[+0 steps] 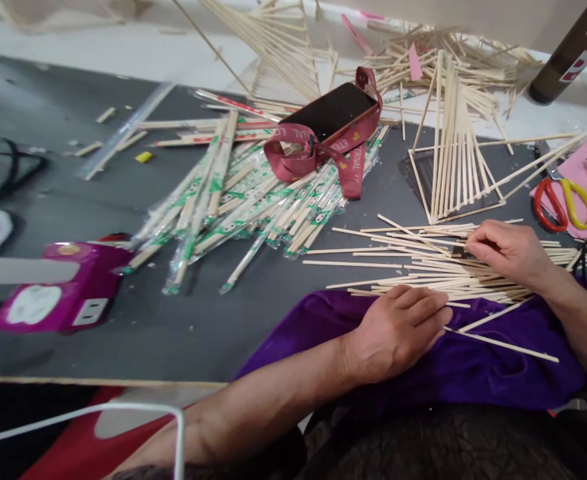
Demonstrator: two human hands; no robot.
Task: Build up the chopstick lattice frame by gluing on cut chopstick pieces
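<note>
My left hand [398, 330] rests palm down on a purple cloth [453, 363], fingers stretched flat toward a thin wooden stick [503, 343] lying on the cloth. My right hand [508, 252] lies over a loose pile of bare wooden sticks [413, 267] on the dark table, its fingers curled down onto them; whether it grips one is unclear. A glued fan-shaped frame of sticks [453, 160] stands just beyond the pile.
A heap of plastic-wrapped chopsticks [233, 200] lies mid-table, with a black phone [336, 110] on a maroon lanyard [318, 150] atop it. Red-and-yellow scissors [566, 203] sit at right, a magenta box [58, 293] at left, a dark bottle [571, 53] far right, more sticks behind.
</note>
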